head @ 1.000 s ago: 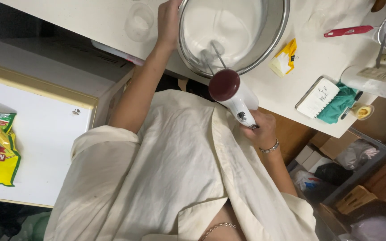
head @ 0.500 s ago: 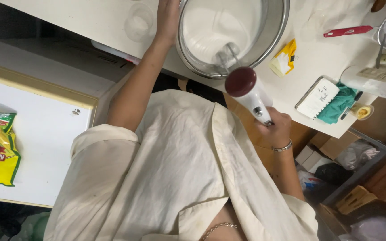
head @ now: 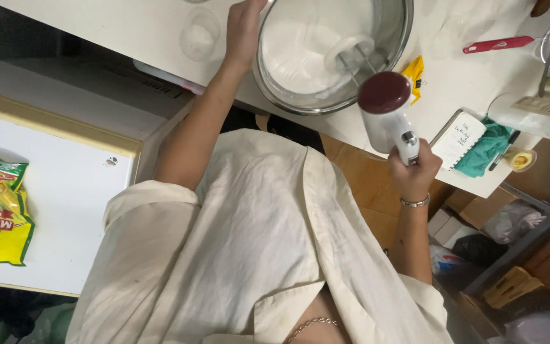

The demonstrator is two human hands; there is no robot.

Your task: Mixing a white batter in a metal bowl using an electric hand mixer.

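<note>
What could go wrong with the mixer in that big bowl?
1. The right hand holds the hand mixer tilted, with its beaters in the white mix. If they lift higher, they might fling splashes onto the notebook nearby.
2. The metal bowl sits close to the table edge, with only the left hand at its rim. A hard push might slide it off.

The left hand (head: pixel 244 28) grips the rim of a steel mixing bowl (head: pixel 396 38) holding white batter (head: pixel 300 54). The right hand (head: pixel 413 173) holds a white hand mixer (head: pixel 386 118) with a dark red end, its 2 beaters (head: pixel 351 54) in the batter. A notebook (head: pixel 459 139) lies just beside.
</note>
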